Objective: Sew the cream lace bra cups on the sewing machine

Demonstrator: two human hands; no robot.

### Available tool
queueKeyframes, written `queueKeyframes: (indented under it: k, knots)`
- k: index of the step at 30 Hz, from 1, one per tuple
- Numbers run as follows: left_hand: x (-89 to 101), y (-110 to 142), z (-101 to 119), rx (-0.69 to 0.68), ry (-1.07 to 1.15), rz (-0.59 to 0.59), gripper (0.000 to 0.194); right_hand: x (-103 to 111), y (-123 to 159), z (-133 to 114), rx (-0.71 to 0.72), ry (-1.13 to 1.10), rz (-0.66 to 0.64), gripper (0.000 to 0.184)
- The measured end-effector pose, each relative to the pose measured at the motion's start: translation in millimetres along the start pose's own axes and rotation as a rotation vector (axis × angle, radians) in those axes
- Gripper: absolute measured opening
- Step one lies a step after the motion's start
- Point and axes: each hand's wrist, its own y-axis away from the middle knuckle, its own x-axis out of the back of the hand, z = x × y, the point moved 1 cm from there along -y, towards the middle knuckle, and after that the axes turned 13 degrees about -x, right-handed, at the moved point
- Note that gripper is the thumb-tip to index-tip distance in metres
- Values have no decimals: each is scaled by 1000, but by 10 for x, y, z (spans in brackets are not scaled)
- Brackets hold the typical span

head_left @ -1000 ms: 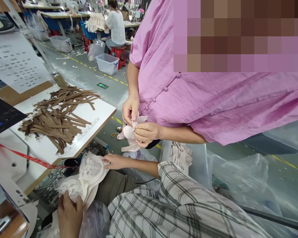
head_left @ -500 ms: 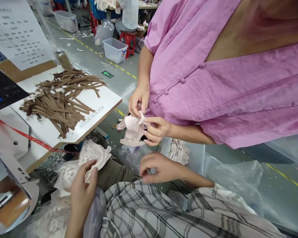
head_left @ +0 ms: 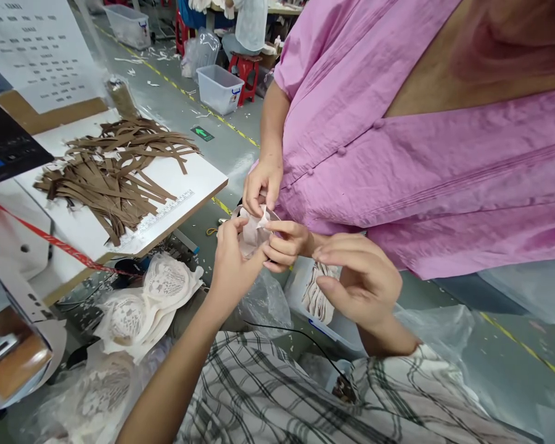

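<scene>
A person in a pink top stands in front of me and holds a pale pink bra cup piece [head_left: 252, 231] with both of their hands [head_left: 261, 182]. My left hand [head_left: 231, 262] reaches up and its fingers close on the lower left of that piece. My right hand [head_left: 358, 280] hovers just to the right of it, fingers loosely curled and apart, holding nothing. A stack of white lace bra cups [head_left: 150, 299] lies on my lap at the lower left, with no hand on it.
A white worktable [head_left: 185, 185] at the left carries a heap of brown fabric strips [head_left: 115, 172]. A sewing machine part [head_left: 13, 351] sits at the far left. Clear plastic bags and a bin [head_left: 324, 302] of pale pieces lie by my knees. Tubs and a red stool stand on the floor behind.
My left hand let go of the lace cups and rose to the pink piece held by the other person. My right hand lifted up and to the right. The lace cups now rest on my lap.
</scene>
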Motion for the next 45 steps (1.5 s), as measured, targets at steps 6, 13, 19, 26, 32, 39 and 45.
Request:
queueKeyframes:
  k: [6, 13, 19, 26, 32, 39, 45]
  knots:
    - [-96, -96, -90, 23, 75, -34, 19, -120, -308, -27, -193, 162, -191, 23]
    - [216, 134, 59, -73, 90, 14, 15, -346, -363, 15, -272, 121, -381, 13]
    - [537, 469, 145, -260, -298, 143, 18, -824, -170, -55, -336, -122, -479, 5]
    - [798, 641, 7, -117, -92, 226, 19, -1267, -32, -187, -313, -307, -399, 5]
    - [836, 690, -29, -83, -80, 254, 16, -1364, 29, -142, -142, -141, -313, 11]
    - [813, 697, -44, -83, -108, 260, 14, -1398, 59, -96, -83, -109, -260, 17]
    - [800, 717, -53, -74, -63, 259, 18, -1403, 78, -80, -88, -115, -261, 15]
